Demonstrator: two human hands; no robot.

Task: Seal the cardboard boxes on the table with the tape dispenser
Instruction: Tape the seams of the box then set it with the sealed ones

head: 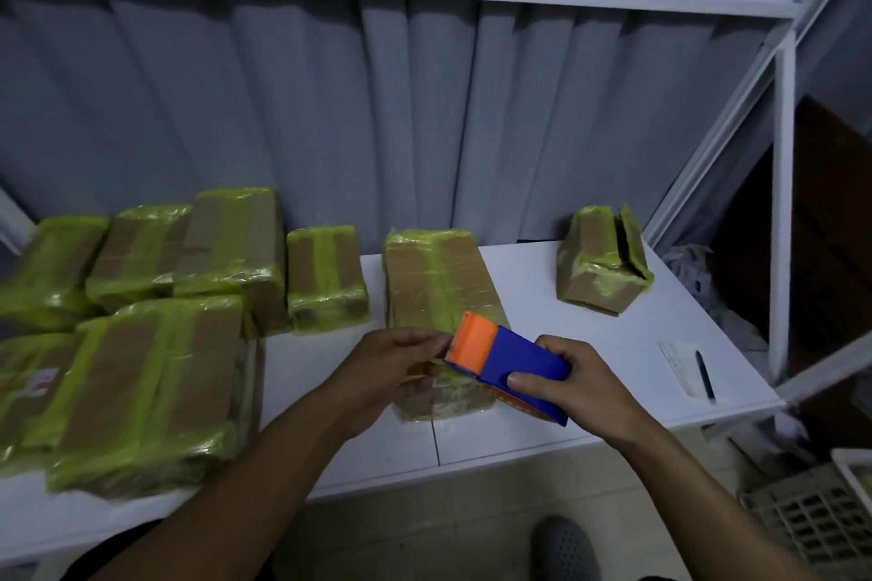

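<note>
Boxes (141, 368) wrapped in yellow-green tape crowd the left of the counter (528, 293), and beside them the left hand (396, 368) pinches at the orange mouth of the tape dispenser (514, 356), gripped by the right hand (566, 387) just above a long box (434, 278), probably to draw out a fresh strip.
</note>
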